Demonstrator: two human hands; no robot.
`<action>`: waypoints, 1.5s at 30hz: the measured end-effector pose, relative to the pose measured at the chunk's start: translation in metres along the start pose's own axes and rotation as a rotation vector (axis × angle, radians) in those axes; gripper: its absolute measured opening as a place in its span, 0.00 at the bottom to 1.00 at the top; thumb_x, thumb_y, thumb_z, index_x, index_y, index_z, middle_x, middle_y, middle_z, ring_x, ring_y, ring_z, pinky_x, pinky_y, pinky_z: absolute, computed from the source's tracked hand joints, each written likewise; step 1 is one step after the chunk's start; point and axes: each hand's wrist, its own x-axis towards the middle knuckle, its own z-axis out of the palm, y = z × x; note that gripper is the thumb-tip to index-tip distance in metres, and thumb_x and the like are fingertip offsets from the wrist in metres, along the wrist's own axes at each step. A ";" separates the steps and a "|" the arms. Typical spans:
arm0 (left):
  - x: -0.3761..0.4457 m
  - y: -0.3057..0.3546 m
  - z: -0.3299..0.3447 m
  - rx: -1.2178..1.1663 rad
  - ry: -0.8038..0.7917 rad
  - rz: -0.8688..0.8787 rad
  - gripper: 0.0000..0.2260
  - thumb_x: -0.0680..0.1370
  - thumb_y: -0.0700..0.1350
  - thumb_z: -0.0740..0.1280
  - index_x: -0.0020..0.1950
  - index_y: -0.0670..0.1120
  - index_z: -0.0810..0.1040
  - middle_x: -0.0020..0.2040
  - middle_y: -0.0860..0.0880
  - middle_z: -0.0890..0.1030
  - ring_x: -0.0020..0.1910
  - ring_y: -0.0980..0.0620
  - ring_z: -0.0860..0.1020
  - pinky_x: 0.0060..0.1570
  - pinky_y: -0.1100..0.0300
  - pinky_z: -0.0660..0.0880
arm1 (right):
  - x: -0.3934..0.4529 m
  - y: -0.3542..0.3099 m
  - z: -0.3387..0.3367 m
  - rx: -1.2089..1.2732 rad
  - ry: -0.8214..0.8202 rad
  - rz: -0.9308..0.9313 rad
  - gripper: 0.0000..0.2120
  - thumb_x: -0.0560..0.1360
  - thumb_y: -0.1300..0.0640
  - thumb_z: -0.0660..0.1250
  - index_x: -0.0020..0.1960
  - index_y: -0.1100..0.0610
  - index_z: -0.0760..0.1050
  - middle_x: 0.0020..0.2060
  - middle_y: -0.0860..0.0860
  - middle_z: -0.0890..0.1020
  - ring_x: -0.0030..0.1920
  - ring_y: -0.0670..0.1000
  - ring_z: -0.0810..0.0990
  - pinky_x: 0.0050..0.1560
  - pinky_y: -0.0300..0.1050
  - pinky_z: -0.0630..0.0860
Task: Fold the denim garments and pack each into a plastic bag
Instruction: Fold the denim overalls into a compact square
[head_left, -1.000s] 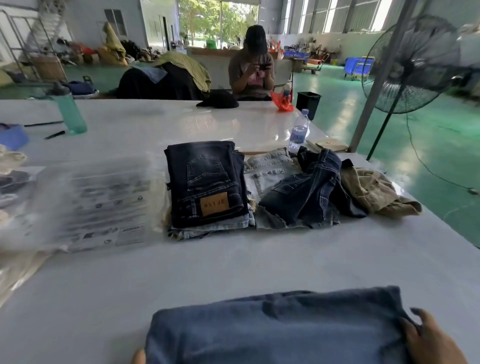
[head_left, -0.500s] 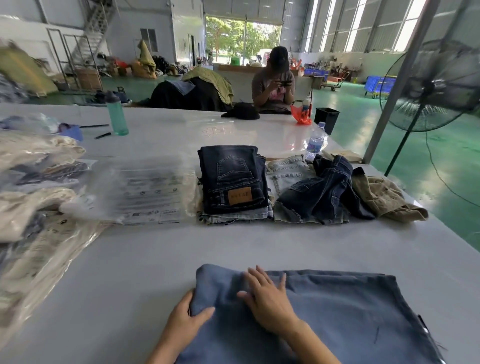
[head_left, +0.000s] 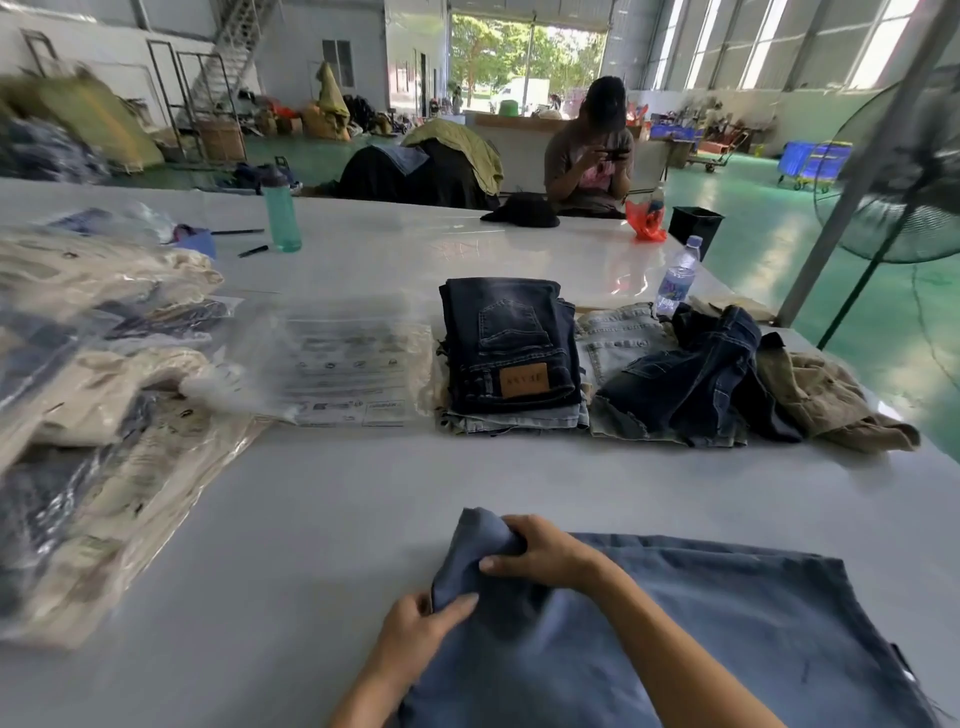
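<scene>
A blue denim garment (head_left: 727, 623) lies flat on the white table (head_left: 337, 519) right in front of me. My left hand (head_left: 421, 631) pinches its left edge, thumb on top. My right hand (head_left: 540, 553) grips the raised far-left corner, which is bunched and lifted off the table. Behind it stands a stack of folded dark jeans (head_left: 511, 345) with a tan label. Flat empty plastic bags (head_left: 343, 364) lie to the left of that stack. Loose denim pieces (head_left: 685, 374) lie to its right.
Bagged garments (head_left: 93, 415) pile up along the left. A khaki garment (head_left: 831, 400) lies at the right edge. A teal bottle (head_left: 280, 208) and a clear water bottle (head_left: 675, 278) stand further back. A person (head_left: 592, 150) sits at the far side. A fan (head_left: 904, 171) stands right.
My right hand crossed from the garment's right edge to its left corner, first lying flat on it, and now grips and lifts it. My left hand came into view and pinches the left edge.
</scene>
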 end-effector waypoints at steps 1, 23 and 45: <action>0.001 0.000 0.000 -0.020 0.008 -0.017 0.15 0.71 0.45 0.75 0.26 0.44 0.77 0.26 0.50 0.78 0.27 0.57 0.75 0.28 0.65 0.69 | -0.002 -0.001 -0.003 -0.024 0.021 -0.007 0.20 0.73 0.45 0.70 0.54 0.62 0.75 0.49 0.60 0.81 0.45 0.50 0.76 0.50 0.51 0.74; 0.025 -0.021 -0.044 0.280 0.207 0.025 0.07 0.67 0.33 0.76 0.36 0.35 0.79 0.31 0.41 0.81 0.36 0.50 0.80 0.35 0.64 0.73 | -0.155 0.185 -0.056 -0.523 0.342 0.719 0.26 0.80 0.37 0.42 0.76 0.39 0.42 0.76 0.38 0.41 0.76 0.45 0.38 0.74 0.63 0.37; 0.047 0.017 -0.009 0.647 0.439 -0.069 0.25 0.75 0.62 0.63 0.52 0.39 0.78 0.51 0.38 0.80 0.53 0.37 0.77 0.54 0.48 0.74 | -0.150 0.190 -0.087 0.076 0.972 0.832 0.16 0.73 0.50 0.71 0.58 0.55 0.75 0.56 0.57 0.79 0.58 0.60 0.75 0.56 0.52 0.72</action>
